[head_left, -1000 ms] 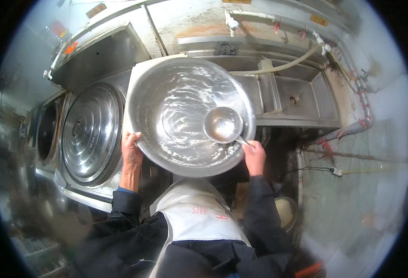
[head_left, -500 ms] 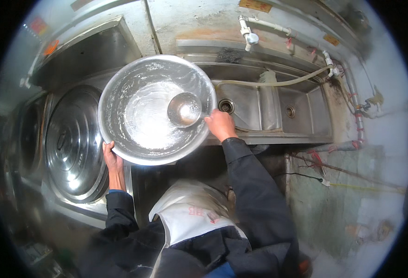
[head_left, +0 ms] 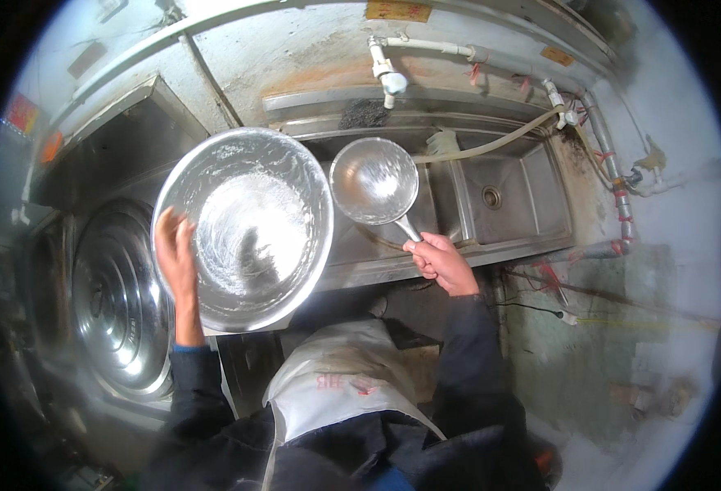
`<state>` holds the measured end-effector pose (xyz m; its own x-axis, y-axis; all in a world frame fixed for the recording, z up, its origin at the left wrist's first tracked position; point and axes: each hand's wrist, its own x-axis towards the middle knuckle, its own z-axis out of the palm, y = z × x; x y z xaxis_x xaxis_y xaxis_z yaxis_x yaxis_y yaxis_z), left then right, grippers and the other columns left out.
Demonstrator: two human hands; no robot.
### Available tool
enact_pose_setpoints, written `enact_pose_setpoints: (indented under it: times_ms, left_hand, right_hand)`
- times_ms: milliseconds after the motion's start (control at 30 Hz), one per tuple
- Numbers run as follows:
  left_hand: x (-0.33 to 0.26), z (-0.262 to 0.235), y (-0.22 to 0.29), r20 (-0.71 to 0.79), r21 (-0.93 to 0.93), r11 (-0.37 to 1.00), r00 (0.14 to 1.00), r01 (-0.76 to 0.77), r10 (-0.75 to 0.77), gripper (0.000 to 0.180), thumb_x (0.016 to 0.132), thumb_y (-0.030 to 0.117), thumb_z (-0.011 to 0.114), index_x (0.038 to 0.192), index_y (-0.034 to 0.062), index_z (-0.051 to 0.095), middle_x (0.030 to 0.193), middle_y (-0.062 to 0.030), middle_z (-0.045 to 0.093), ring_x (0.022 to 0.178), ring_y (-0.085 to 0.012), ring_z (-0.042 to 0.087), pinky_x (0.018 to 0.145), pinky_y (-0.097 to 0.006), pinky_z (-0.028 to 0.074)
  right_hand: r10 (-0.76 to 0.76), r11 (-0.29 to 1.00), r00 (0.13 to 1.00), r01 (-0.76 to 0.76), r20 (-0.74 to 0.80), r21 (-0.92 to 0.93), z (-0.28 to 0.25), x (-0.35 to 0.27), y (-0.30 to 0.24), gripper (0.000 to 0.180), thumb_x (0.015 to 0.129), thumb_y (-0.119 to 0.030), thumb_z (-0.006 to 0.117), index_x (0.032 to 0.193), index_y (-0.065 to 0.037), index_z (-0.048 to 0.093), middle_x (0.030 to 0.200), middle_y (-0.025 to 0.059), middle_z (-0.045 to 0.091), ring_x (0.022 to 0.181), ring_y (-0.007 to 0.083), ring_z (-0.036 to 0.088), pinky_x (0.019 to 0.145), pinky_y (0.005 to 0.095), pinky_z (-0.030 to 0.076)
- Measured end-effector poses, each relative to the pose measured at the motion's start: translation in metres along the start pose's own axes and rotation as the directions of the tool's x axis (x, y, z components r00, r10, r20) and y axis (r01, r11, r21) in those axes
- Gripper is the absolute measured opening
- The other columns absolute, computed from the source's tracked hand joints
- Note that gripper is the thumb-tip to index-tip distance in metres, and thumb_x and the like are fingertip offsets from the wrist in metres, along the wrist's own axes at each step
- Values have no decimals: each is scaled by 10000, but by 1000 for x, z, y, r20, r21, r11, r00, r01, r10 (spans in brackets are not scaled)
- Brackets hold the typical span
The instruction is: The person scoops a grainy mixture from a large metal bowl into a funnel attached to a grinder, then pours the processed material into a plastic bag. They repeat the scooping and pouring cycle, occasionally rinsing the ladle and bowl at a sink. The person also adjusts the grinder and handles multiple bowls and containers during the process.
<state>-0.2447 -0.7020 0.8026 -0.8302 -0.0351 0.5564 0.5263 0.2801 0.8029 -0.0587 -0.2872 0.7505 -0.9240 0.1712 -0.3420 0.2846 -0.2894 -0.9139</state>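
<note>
A wide metal basin (head_left: pixel 246 307) with whitish smears on its inner wall sits in front of me, left of the sinks. My left hand (head_left: pixel 176 254) is at its left rim, fingers bent over the edge onto the inside; they are a little blurred. My right hand (head_left: pixel 442 262) is closed round the handle of a round metal ladle (head_left: pixel 374 180). The ladle's bowl is held just right of the basin, over the left sink, and apart from the rim. A white apron (head_left: pixel 336 368) covers my front.
A steel double sink (head_left: pixel 520 192) runs along the wall to the right, with a pale hose (head_left: pixel 500 143) crossing it. A white tap (head_left: pixel 389 78) juts out above. Left of the basin lies a large round metal lid (head_left: pixel 119 295). Pipes (head_left: pixel 614 180) climb the right wall.
The ladle has come out of the basin to the right, over the sink. The basin has tilted and shifted left in view, and my left hand has moved up its rim.
</note>
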Motion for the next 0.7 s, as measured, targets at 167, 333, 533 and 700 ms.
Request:
enact_pose_setpoints:
  times_ms: [167,333,533,700]
  left_hand:
    - [57,204,72,468,43,972,864,-233,186,441,909,174,634,1297,8,509,1176,-172,614,1005,-244,630,835,-342,519]
    - [117,356,92,661,185,687,607,-703,442,478,850,185,640,1285,49,495,1253,-215,538,1078,-393,575,885,-444,492]
    - [137,391,65,703,421,523,631,-741,328,222,897,204,574,1037,33,587,974,-221,603,820,-400,638,700,-475,524]
    - [141,405,54,623,467,584,715,-664,316,256,891,248,602,994,14,612,955,-267,591,794,-417,643,684,-487,527]
  right_hand:
    - [59,997,989,-64,-132,-32,-10,79,14,232,886,-272,634,803,-86,522,610,-71,427,456,17,329,385,202,217]
    - [31,967,999,-25,-21,252,-10,142,6,242,906,-289,616,790,-87,546,600,-60,441,455,37,346,385,221,214]
    - [86,941,995,-66,-49,331,-4,173,-6,255,909,-256,588,705,-112,534,575,-64,436,423,43,313,375,238,197]
    - [27,941,1000,-20,-16,337,-4,181,-8,216,874,-281,598,759,-103,558,596,-56,457,456,52,353,396,230,232]
